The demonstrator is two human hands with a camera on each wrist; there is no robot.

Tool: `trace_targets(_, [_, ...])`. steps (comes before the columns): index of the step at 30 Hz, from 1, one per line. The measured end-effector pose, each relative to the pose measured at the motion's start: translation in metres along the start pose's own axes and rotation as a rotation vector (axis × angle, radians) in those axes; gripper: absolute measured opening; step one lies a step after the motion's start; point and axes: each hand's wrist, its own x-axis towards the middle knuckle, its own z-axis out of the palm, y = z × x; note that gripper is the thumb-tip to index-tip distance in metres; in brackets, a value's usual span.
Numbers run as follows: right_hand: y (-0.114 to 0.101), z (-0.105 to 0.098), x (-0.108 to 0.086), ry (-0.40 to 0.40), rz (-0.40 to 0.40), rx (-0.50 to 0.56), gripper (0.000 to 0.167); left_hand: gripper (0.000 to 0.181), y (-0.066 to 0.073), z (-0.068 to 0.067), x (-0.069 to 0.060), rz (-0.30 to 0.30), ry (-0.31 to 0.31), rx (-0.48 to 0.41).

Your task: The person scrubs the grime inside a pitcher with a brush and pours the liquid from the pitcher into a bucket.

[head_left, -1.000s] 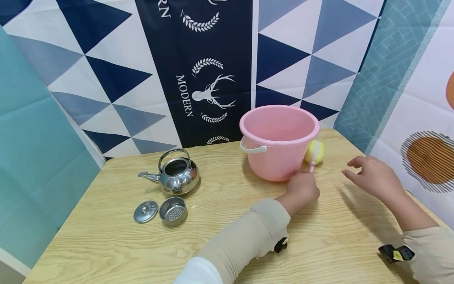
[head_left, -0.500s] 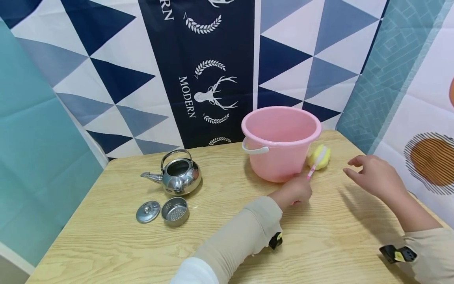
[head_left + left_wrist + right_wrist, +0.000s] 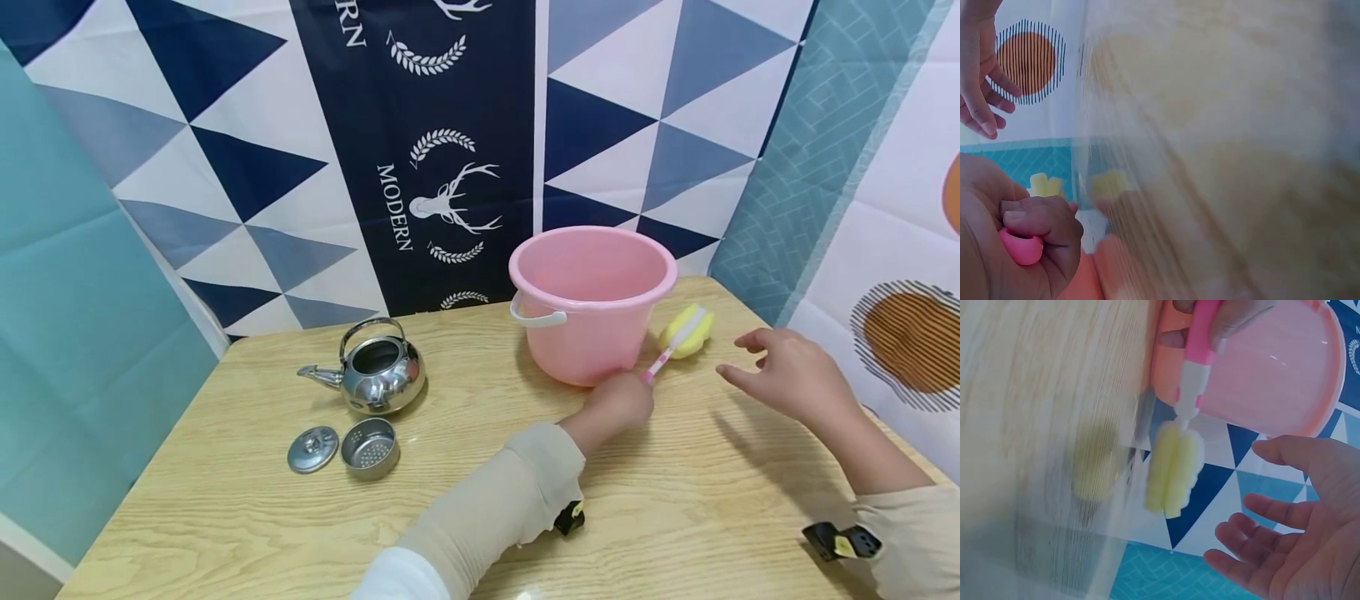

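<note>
The left hand (image 3: pixel 618 408) is curled tight round the handle of a yellow sponge brush (image 3: pixel 690 329), its pink end poking out of the fist. From the right wrist I can see the brush's pink and white handle, and the sponge held just above the desk (image 3: pixel 450 500), pointing away to the far right. The brush is just right of a pink bucket (image 3: pixel 592 342); whether the fist touches the bucket, I can't tell. The right hand (image 3: pixel 795 375) hovers farther right, fingers loosely spread and holding nothing.

The bucket stands upright toward the far side, its white handle (image 3: pixel 540 318) hanging down in front. Over on the left sits a shiny metal kettle (image 3: pixel 382 379), open on top, spout to the left. Nearer than the kettle lie its round lid (image 3: pixel 312 450) and, just right of that, a small metal strainer (image 3: pixel 369 467) with holes in its bottom.

On the far wall hanging, a dark strip (image 3: pixel 337 108) reads "MODERN" in white capitals running downward, beside a white deer head (image 3: pixel 450 200) with leafy sprigs above and below. Higher up, a second word is cut off, leaving "RN". Blue and white triangles flank the strip.
</note>
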Motion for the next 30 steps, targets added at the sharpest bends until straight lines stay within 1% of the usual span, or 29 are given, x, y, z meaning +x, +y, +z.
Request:
trace_targets(1, [0.0,0.0,0.0,0.003,-0.002,0.005,0.055,0.03,0.0,0.0,-0.001,-0.002,0.01,-0.003])
trace_targets(5, [-0.001,0.001,-0.003,0.039,-0.005,0.017,0.053,0.041,0.003,-0.002,-0.008,-0.094,0.037,-0.149])
trace_targets(7, [-0.001,0.001,-0.005,0.058,0.009,0.027,0.05,0.044,0.004,-0.003,-0.012,-0.112,0.059,-0.199])
trace_targets(11, [0.0,0.001,-0.011,0.094,0.067,0.087,0.045,0.041,0.003,-0.007,-0.021,-0.071,0.116,-0.207])
trace_targets(14, [-0.001,0.001,-0.015,0.117,0.124,0.163,0.042,0.038,0.003,-0.009,-0.027,-0.045,0.151,-0.204])
trace_targets(16, [-0.001,0.0,-0.018,0.123,0.164,0.231,0.041,0.036,0.003,-0.01,-0.031,-0.029,0.173,-0.223])
trace_targets(17, [-0.001,-0.001,-0.019,0.122,0.184,0.278,0.042,0.035,0.003,-0.01,-0.033,-0.019,0.187,-0.23])
trace_targets(19, [0.0,-0.001,-0.019,0.103,0.22,0.41,0.042,0.033,0.002,-0.011,-0.036,0.007,0.212,-0.258])
trace_targets(21, [0.0,-0.001,-0.02,0.076,0.248,0.604,0.035,0.031,0.0,-0.012,-0.039,0.037,0.236,-0.292])
trace_targets(24, [0.002,-0.001,-0.021,0.034,0.254,0.947,0.015,0.03,-0.002,-0.015,-0.044,0.076,0.255,-0.328])
trace_targets(25, [0.002,-0.001,-0.021,0.019,0.251,1.036,0.01,0.03,-0.002,-0.016,-0.045,0.091,0.261,-0.334])
trace_targets(26, [0.001,-0.002,-0.022,0.004,0.247,1.115,0.008,0.03,-0.003,-0.017,-0.047,0.104,0.262,-0.341])
trace_targets(28, [-0.001,-0.002,-0.023,-0.026,0.237,1.207,0.011,0.031,-0.004,-0.02,-0.05,0.134,0.267,-0.352])
trace_targets(29, [-0.003,-0.002,-0.023,-0.037,0.232,1.216,0.011,0.031,-0.005,-0.022,-0.052,0.151,0.268,-0.355])
trace_targets(30, [-0.005,-0.003,-0.023,-0.045,0.227,1.201,0.01,0.032,-0.006,-0.023,-0.054,0.165,0.266,-0.36])
